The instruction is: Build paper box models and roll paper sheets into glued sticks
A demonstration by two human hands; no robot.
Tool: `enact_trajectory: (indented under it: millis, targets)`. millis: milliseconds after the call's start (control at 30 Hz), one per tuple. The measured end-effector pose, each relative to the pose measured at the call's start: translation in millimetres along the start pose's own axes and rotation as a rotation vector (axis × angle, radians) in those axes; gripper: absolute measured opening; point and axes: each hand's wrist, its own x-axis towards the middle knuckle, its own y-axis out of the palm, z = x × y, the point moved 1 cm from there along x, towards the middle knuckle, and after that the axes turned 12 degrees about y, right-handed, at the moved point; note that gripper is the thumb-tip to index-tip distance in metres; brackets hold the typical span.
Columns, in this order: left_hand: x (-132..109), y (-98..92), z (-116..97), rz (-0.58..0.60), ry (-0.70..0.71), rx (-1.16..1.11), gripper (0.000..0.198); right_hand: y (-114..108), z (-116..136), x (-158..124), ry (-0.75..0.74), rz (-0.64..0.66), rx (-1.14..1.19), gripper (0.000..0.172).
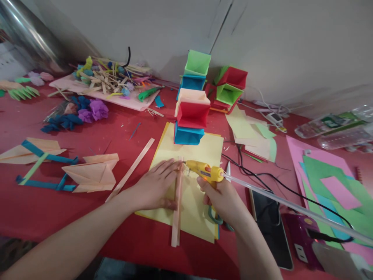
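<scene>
My left hand (155, 184) lies flat, fingers stretched out, pressing a long folded peach paper strip (176, 217) onto a yellow sheet (198, 155). My right hand (223, 198) is wrapped round a yellow glue gun (204, 171) whose nozzle points left at the top end of the strip. A long clear glue stick (291, 206) sticks out of the gun's back to the right. Just beyond the sheet stands a stack of coloured folded paper boxes (190, 112).
On the red table (131, 128): another peach strip (131, 169), folded peach shapes with blue bands (90, 173), a tray of wooden sticks (107, 79), crepe flowers (87, 111), loose coloured sheets (329, 182), a phone (271, 229), black cable (262, 175), plastic bottles (335, 130).
</scene>
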Motion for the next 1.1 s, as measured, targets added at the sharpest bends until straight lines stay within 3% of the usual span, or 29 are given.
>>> enact_trajectory:
  millis: [300, 867, 1100]
  targets:
    - [-0.3, -1.8, 0.0, 0.000, 0.005, 0.002, 0.094, -0.6, 1.3, -7.4, 0.028, 0.009, -0.042, 0.048]
    - [0.6, -5.1, -0.9, 0.038, -0.012, -0.029, 0.089, 0.6, -5.3, -34.9, 0.019, 0.068, -0.074, 0.035]
    - [0.2, -1.9, 0.3, 0.007, 0.014, -0.005, 0.087, -0.3, -8.9, -48.4, 0.022, 0.089, -0.130, 0.038]
